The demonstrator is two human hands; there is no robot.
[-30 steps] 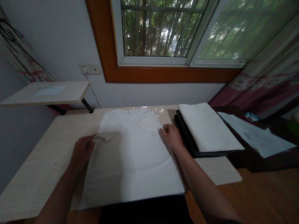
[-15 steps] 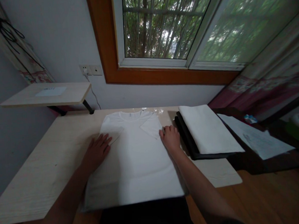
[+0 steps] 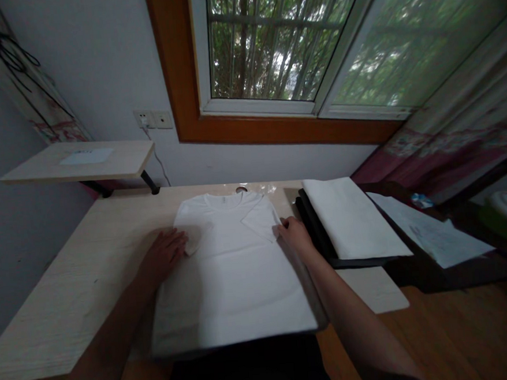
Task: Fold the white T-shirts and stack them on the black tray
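Note:
A white T-shirt (image 3: pixel 242 283) lies face up on the light wooden table, its collar toward the wall and its sleeves folded in over the front. Its lower hem reaches the table's near edge. At the shirt's left side, my left hand (image 3: pixel 164 251) has its fingers closed over the edge beside the folded sleeve; the thumb is hard to see. Opposite it, my right hand (image 3: pixel 297 233) pinches the right edge close to the other sleeve.
Right of the shirt, a folded white cloth (image 3: pixel 355 217) rests on a dark folded stack (image 3: pixel 314 226). A printed sheet (image 3: pixel 434 229) lies beyond it. A small raised shelf (image 3: pixel 117 165) stands at the table's (image 3: pixel 69 284) back left, below a wall socket (image 3: pixel 153 119).
The T-shirt has shifted a little to the right, and its collar has come slightly nearer to me. My left hand's fingers, spread before, have drawn together at the shirt's edge.

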